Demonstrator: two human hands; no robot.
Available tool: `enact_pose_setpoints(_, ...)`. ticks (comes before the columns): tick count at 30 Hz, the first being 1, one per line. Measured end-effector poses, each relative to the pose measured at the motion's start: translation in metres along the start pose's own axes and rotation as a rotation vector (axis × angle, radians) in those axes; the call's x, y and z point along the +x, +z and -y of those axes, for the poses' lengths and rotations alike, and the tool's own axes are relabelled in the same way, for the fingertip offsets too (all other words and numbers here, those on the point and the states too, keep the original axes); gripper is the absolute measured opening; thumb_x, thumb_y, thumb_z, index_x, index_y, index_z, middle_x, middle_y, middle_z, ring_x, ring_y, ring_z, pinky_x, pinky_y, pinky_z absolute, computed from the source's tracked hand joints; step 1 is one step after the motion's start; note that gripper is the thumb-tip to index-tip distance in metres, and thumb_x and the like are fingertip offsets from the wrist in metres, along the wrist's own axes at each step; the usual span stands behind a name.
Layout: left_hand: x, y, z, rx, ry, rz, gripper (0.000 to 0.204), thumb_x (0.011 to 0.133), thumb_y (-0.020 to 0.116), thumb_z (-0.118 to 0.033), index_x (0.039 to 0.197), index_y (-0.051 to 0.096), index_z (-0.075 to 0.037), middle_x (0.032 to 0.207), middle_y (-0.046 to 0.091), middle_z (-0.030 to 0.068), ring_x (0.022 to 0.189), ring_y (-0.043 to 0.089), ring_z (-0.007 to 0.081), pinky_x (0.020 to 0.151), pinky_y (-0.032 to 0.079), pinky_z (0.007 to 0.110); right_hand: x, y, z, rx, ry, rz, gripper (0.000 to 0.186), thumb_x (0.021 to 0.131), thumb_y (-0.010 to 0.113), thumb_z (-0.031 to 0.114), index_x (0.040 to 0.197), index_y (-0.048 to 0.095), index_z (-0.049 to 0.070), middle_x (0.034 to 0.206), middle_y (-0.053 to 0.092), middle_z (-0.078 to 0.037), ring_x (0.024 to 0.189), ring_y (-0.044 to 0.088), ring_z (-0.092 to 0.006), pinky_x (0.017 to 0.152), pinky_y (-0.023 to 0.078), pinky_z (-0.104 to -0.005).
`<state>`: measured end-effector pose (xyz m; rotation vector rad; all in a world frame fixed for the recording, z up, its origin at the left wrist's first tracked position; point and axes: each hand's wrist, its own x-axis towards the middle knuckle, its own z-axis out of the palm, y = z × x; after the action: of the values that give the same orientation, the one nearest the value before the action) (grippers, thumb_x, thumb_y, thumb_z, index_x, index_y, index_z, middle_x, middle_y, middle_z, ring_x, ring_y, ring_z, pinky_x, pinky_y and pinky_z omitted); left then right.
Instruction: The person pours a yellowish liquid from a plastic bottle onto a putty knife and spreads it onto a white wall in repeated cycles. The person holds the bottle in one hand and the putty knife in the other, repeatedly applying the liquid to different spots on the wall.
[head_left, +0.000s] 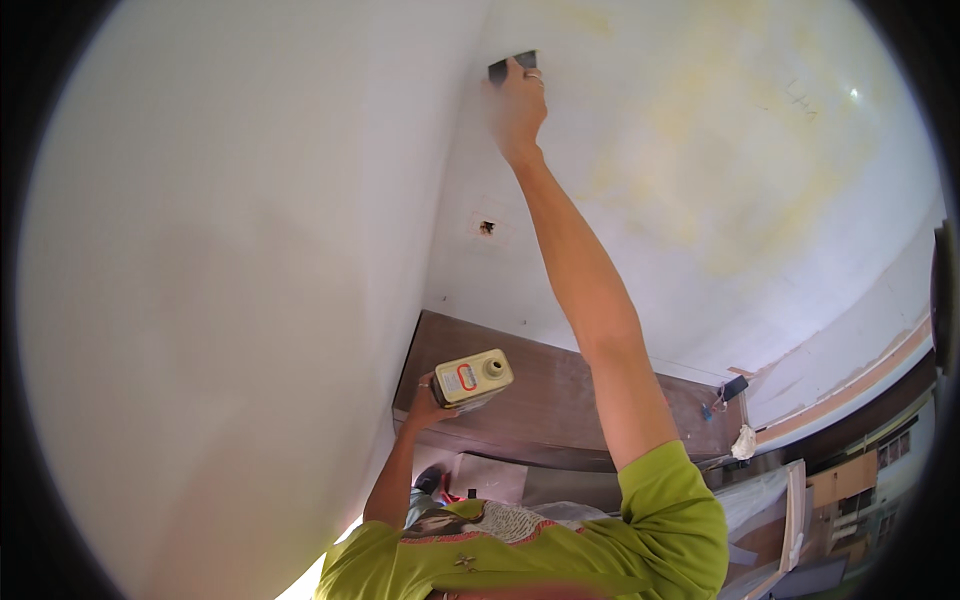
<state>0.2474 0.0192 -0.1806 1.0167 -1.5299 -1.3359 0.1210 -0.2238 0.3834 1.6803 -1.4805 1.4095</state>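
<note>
Yellowed patches [700, 150] spread across the white plaster to the right of the corner seam [455, 170], none yet scraped or covered as far as can be judged. Right hand [516, 105] raised high, fingers closed round a small dark scraper [512, 66], blade pressed flat against the wall just right of that seam. Below it, a small hole [486, 228] left unfilled. Left hand [428, 400] held low, well under the seam, gripping a cream-coloured tin [472, 378] with a round cap. Behind the tin, a brown wooden cabinet [560, 400]. Work judged at an early stage: one spot near the seam in hand, most of the stained surface left.
</note>
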Motion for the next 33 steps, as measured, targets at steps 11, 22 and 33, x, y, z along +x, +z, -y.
enact_pose_setpoints(11, -0.001, 0.001, -0.012, 0.004, -0.009, -0.019, 0.12, 0.05, 0.101, -0.013, 0.146, 0.03, 0.003, 0.138, 0.048, 0.0181, 0.133, 0.05, 0.0296, 0.116, 0.039, 0.041, -0.005, -0.001, -0.026, -0.726, -0.771, 0.287, 0.03, 0.09, 0.062, 0.016, 0.118, 0.067, 0.007, 0.122, 0.065, -0.013, 0.112, 0.062, -0.0274, 0.089, 0.055, -0.0468)
enact_pose_setpoints(22, -0.001, 0.003, 0.0, 0.068, -0.011, -0.017, 0.119, 0.054, 0.099, -0.008, 0.147, 0.025, 0.001, 0.137, 0.052, 0.0175, 0.132, 0.05, 0.0278, 0.116, 0.038, 0.039, 0.016, -0.11, -0.13, -1.1, -1.059, 0.468, 0.04, 0.093, 0.061, 0.016, 0.132, 0.064, 0.012, 0.135, 0.061, -0.004, 0.128, 0.055, -0.0212, 0.109, 0.045, -0.0426)
enact_pose_setpoints(33, 0.003, 0.005, 0.009, -0.035, -0.015, -0.003, 0.121, 0.053, 0.099, -0.006, 0.148, 0.024, 0.001, 0.138, 0.052, 0.0173, 0.133, 0.05, 0.0267, 0.115, 0.04, 0.039, -0.018, -0.24, -0.246, -1.04, -0.857, 0.418, 0.053, 0.091, 0.064, 0.011, 0.143, 0.057, 0.015, 0.135, 0.06, -0.007, 0.122, 0.058, -0.0236, 0.105, 0.049, -0.0431)
